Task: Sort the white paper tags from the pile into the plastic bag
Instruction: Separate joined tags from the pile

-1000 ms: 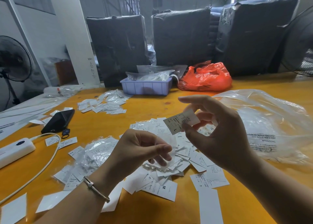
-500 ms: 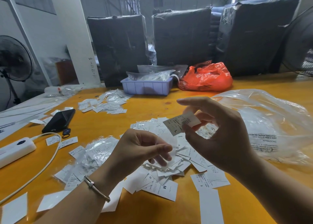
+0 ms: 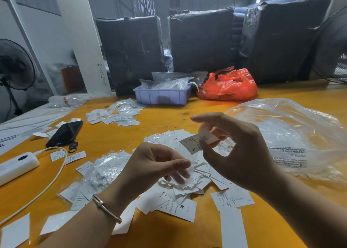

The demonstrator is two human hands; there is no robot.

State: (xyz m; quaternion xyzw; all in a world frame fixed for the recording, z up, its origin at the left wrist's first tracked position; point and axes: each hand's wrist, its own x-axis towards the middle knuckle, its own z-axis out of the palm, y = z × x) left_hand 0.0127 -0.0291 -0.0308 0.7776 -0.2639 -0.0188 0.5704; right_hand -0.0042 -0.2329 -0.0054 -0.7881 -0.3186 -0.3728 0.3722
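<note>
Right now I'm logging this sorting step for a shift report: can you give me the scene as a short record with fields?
Surface: yellow table
Right hand: pinches one white tag marked L, held above the pile
Left hand: fingers curled round a thin white tag over the pile
Tag pile: loose, between the hands, on the table
Clear plastic bag: on the table beside the right hand
Also there: phone, purple tray, red bag

We note white printed tag (image 3: pixel 197 142), marked L, pinched in right hand (image 3: pixel 238 153) | tag pile (image 3: pixel 187 180) beneath grip | clear plastic bag (image 3: pixel 293 135) lies open, right of grip.
</note>
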